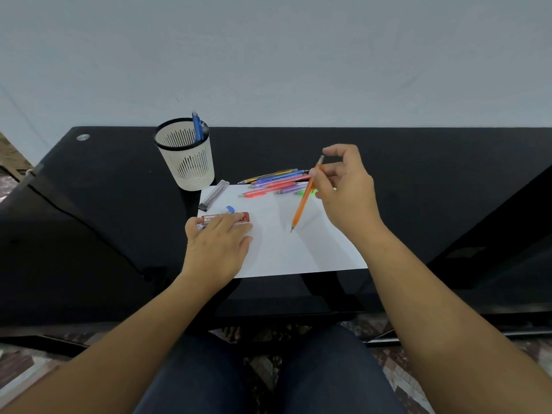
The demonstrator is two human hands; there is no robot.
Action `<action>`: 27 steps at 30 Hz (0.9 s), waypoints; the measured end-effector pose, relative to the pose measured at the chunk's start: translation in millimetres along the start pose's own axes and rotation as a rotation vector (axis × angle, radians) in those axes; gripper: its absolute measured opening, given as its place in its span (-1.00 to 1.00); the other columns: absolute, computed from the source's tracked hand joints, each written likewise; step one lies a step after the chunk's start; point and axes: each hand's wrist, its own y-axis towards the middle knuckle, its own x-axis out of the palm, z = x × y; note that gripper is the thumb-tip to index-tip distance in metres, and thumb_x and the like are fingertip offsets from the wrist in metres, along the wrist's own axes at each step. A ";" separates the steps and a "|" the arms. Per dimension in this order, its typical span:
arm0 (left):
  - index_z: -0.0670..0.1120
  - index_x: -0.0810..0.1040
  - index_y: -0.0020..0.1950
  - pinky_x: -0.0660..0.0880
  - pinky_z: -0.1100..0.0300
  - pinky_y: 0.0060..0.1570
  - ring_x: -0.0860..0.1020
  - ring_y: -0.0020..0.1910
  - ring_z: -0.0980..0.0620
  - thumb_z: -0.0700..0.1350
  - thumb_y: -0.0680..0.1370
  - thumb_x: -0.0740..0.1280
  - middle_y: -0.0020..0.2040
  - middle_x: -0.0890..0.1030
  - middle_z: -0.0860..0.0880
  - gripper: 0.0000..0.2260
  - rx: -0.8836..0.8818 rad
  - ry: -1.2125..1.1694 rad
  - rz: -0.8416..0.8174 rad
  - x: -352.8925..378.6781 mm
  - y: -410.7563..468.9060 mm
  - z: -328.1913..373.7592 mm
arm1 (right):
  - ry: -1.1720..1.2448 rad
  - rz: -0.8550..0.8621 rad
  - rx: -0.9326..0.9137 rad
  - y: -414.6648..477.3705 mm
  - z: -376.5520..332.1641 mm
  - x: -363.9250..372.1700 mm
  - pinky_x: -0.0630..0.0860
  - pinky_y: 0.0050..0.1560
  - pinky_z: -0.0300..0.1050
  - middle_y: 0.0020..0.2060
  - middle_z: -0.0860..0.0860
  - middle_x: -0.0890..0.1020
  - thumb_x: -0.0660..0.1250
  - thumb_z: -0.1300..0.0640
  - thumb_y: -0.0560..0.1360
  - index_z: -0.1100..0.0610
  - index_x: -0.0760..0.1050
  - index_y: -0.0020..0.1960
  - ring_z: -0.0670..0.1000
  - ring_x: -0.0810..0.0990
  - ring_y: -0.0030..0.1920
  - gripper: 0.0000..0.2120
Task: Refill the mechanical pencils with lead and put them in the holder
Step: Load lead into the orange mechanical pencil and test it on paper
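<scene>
My right hand (346,186) holds an orange mechanical pencil (303,204) with its tip pointing down over the white paper (286,246). My left hand (216,243) lies flat on the paper, fingers on a red lead case (243,217). A small blue cap (230,209) sits just beyond that case. Several coloured mechanical pencils (274,180) lie in a bunch at the paper's far edge. The white mesh holder (188,158) stands at the back left with one blue pencil (196,127) upright in it.
A clear grey lead case (213,195) lies at the paper's far left corner, near the holder's base. The black glass desk (104,204) ends at a pale wall behind. My legs are below the desk's front edge.
</scene>
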 end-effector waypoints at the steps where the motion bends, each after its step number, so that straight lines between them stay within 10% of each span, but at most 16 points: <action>1: 0.06 0.62 0.14 0.07 -0.07 0.19 0.52 0.23 0.04 -0.01 0.55 0.30 0.24 0.57 0.08 -0.80 0.001 -0.009 0.011 1.0 -0.5 -0.8 | -0.027 0.003 -0.008 3.5 -1.2 1.8 0.52 -0.24 -0.44 -0.11 -0.13 0.58 0.32 0.12 0.55 -0.02 0.33 0.19 -0.17 0.61 -0.10 -0.73; 27: 0.10 0.62 0.13 0.12 -0.05 0.19 0.46 0.27 0.11 0.10 0.51 0.06 0.27 0.53 0.14 -0.61 -0.042 -0.083 0.006 8.4 -1.6 -7.1 | -0.191 -0.002 0.030 23.1 -15.0 14.6 0.44 -0.23 -0.46 -0.14 -0.06 0.59 0.32 0.12 0.55 0.07 0.43 0.20 -0.13 0.58 -0.18 -0.76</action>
